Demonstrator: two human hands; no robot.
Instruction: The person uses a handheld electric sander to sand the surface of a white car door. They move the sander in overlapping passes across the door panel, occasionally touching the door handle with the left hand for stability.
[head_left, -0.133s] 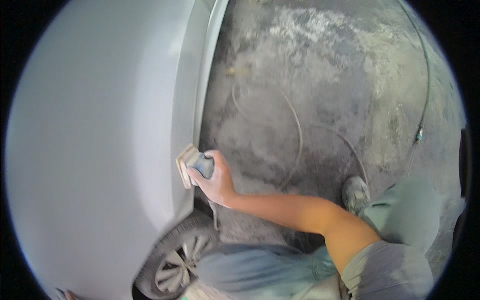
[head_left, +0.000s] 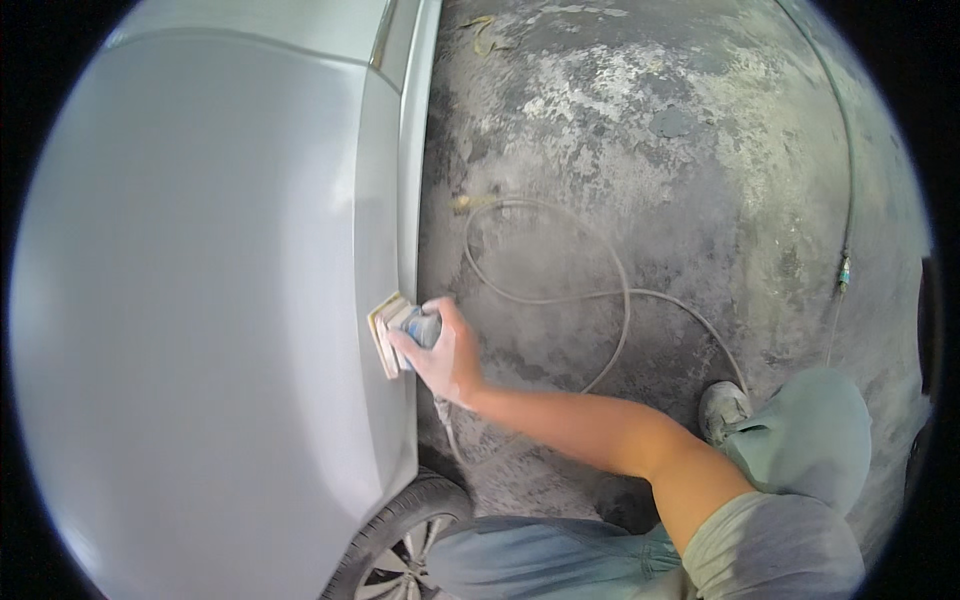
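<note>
My right hand (head_left: pixel 447 350), pale with dust at the fingers, is closed around an air sander (head_left: pixel 420 326) with a grey and blue body. The sander's flat rectangular pad (head_left: pixel 383 335) stands on edge against the side of a silver-grey car panel (head_left: pixel 372 240), just above its lower edge. A hose end (head_left: pixel 445 410) hangs from the tool below my wrist. My right arm (head_left: pixel 590 430) reaches in from the lower right. Out of the picture now is my left hand.
Below the panel sits a car wheel (head_left: pixel 400 535), close to my bent knee (head_left: pixel 540 550). A thin air hose (head_left: pixel 622 270) loops over the stained concrete floor (head_left: pixel 690 170) toward my shoe (head_left: pixel 722 408). Another hose (head_left: pixel 850 180) with a coupling runs along the right.
The view has shifted, so the panel, wheel and sander appear farther right. The sander remains in my right hand at the panel. A dark shape at the lower left edge has gone from view.
</note>
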